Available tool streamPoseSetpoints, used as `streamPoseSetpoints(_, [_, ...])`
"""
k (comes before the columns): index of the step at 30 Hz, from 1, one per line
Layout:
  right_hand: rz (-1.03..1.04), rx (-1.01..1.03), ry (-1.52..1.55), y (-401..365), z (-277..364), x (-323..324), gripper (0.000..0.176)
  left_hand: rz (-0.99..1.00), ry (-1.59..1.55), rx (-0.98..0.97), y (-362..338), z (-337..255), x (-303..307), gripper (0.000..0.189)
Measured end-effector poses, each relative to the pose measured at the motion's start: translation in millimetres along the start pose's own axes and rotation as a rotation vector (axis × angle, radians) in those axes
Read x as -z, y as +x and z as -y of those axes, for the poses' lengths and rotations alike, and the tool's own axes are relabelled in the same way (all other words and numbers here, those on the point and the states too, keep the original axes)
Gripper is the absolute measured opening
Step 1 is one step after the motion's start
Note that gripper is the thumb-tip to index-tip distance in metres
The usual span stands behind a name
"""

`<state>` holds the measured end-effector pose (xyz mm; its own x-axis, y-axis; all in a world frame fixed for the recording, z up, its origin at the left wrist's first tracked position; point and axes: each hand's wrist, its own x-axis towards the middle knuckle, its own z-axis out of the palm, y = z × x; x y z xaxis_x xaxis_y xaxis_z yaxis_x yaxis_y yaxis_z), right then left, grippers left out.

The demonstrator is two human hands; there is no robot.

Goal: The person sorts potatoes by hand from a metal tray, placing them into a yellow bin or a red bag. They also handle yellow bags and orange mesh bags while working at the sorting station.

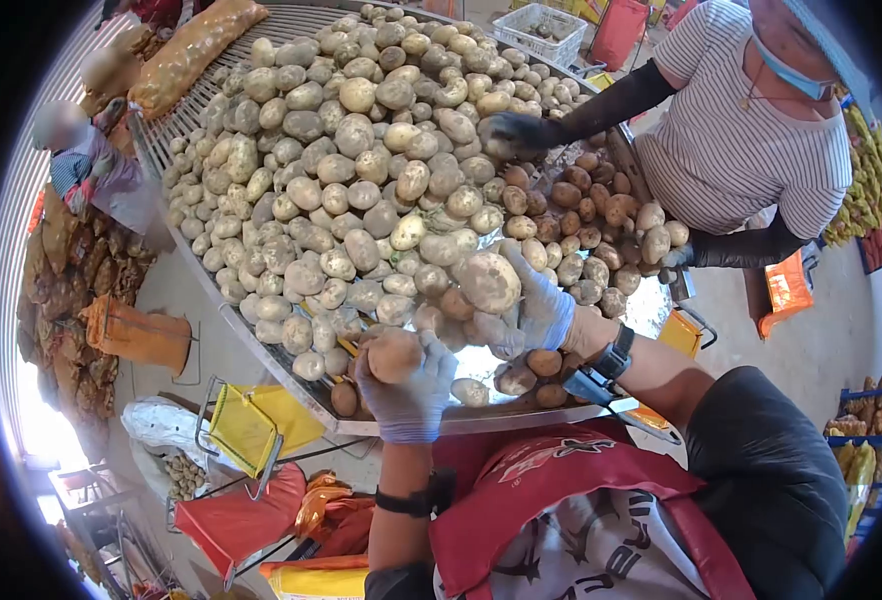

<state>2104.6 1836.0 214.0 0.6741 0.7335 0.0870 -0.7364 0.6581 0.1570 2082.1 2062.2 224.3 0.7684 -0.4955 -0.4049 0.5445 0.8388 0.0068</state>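
Note:
My left hand (pixel 408 392), in a pale grey glove with a bluish cuff, is closed round a reddish-brown potato (pixel 394 357) near the table's front edge. Just right of it and a little farther off, my right hand (pixel 539 308), gloved alike, grips a large pale potato (pixel 488 282) with dirt patches on its skin. Part of its grip is hidden behind the potato. Below the hands, several loose potatoes (pixel 544 362) lie on a shiny metal surface. A big heap of dusty pale potatoes (pixel 336 167) fills the table beyond.
Across the right corner stands a co-worker in a striped shirt, one dark-gloved hand (pixel 514 135) on the heap, the other (pixel 677 252) by browner potatoes. A white crate (pixel 543 33) stands behind. Yellow (pixel 246 428) and orange bags hang on frames below the table edge (pixel 271 372).

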Motion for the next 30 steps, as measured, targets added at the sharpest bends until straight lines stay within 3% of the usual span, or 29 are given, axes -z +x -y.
streamPoseSetpoints(2, [-0.522, 0.233, -0.898, 15, -26, -26, 0.059, 0.107, -0.021, -0.007, -16, -8, 1, 0.050])
streamPoseSetpoints(4, [-0.362, 0.130, -0.617, 32, -37, -43, 0.056, 0.044, 0.039, -0.053, -36, -8, -17, 0.044])
streamPoseSetpoints(5, [-0.291, 0.230, -1.205, 33, -39, -27, 0.057, 0.012, 0.069, -0.077, -44, -10, -21, 0.042])
streamPoseSetpoints(6, [-0.314, 0.395, -1.785, 34, -41, -12, 0.063, 0.068, 0.538, -0.191, -45, -17, -2, 0.041])
streamPoseSetpoints(7, [-0.447, 0.310, -1.842, 37, -51, -29, 0.068, 0.120, 1.008, -0.298, -39, -25, 32, 0.040])
streamPoseSetpoints(8, [-0.582, 0.224, -1.897, 40, -60, -43, 0.075, 0.116, 1.082, -0.300, -39, -29, 45, 0.040])
streamPoseSetpoints(9, [-0.581, 0.202, -1.931, 43, -70, -51, 0.077, 0.112, 1.157, -0.302, -40, -33, 52, 0.039])
streamPoseSetpoints(12, [-0.484, 0.203, -2.188, 52, -87, -60, 0.075, -0.042, 0.181, 0.000, -43, -27, 60, 0.038])
streamPoseSetpoints(13, [-0.387, 0.244, -2.282, 56, -88, -50, 0.071, -0.075, 0.254, 0.004, -54, -23, 38, 0.037])
streamPoseSetpoints(16, [-0.363, 0.184, -2.207, 63, -106, -45, 0.071, 0.121, 0.814, -0.169, -66, -26, 26, 0.041])
streamPoseSetpoints(19, [-0.490, 0.187, -2.008, 63, -118, -38, 0.062, 0.041, 0.783, -0.183, -75, -20, 18, 0.042])
streamPoseSetpoints(20, [-0.476, 0.274, -1.626, 65, -132, -27, 0.058, 0.008, 0.627, -0.061, -68, -28, 57, 0.036])
streamPoseSetpoints(21, [-0.503, 0.237, -1.713, 66, -134, -27, 0.057, -0.117, 0.459, -0.146, -80, -22, 46, 0.028])
streamPoseSetpoints(22, [-0.610, 0.218, -1.771, 65, -135, -24, 0.062, 0.018, 0.270, -0.042, -76, -33, 79, 0.022])
streamPoseSetpoints(24, [-0.695, 0.276, -1.343, 63, -138, -6, 0.068, -0.183, 0.204, -0.262, -112, -87, 81, 0.023])
streamPoseSetpoints(25, [-0.707, 0.285, -1.324, 56, -131, 1, 0.064, 0.544, 0.072, -0.198, -121, -141, 129, 0.023])
streamPoseSetpoints(27, [-0.699, 0.247, -1.353, 48, -125, 12, 0.061, 0.337, 0.182, -0.622, -190, -246, 132, 0.022])
streamPoseSetpoints(29, [-0.772, 0.224, -1.467, 46, -130, 2, 0.058, -0.156, 0.394, -1.024, -267, -356, 121, 0.022])
streamPoseSetpoints(30, [-0.929, 0.147, -1.550, 41, -122, 11, 0.060, -0.433, 0.441, -1.125, -290, -399, 110, 0.023])
